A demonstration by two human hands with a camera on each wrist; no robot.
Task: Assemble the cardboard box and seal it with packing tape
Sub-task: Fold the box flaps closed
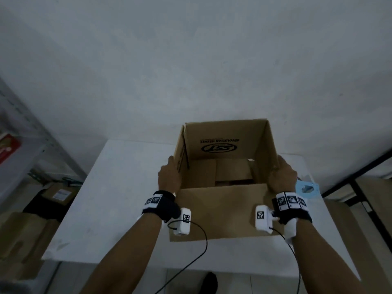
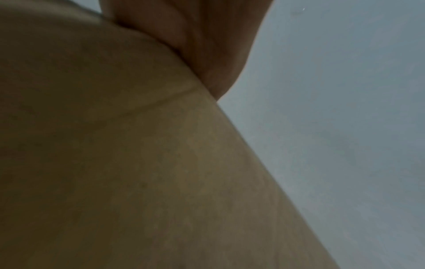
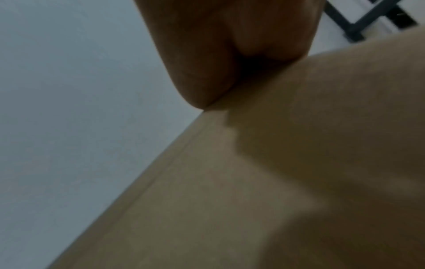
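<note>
An open brown cardboard box [image 1: 222,132] stands on the white table [image 1: 118,198], with a printed logo upside down on its far inner wall. Its near flap [image 1: 222,209] is folded out toward me. My left hand [image 1: 168,177] lies flat against the outside of the left wall, and my right hand [image 1: 282,175] lies flat against the right wall. Each wrist view shows cardboard close up, with the box [image 2: 115,163] beside the left hand [image 2: 207,45] and the box [image 3: 276,182] under the right hand [image 3: 230,45]. A light blue tape dispenser [image 1: 307,188] sits just right of my right hand.
A metal shelf [image 1: 25,134] stands at the left, with flattened cartons and a small box [image 1: 57,196] on the floor beside it. More cardboard [image 1: 343,230] leans at the right of the table. A grey wall rises right behind the table.
</note>
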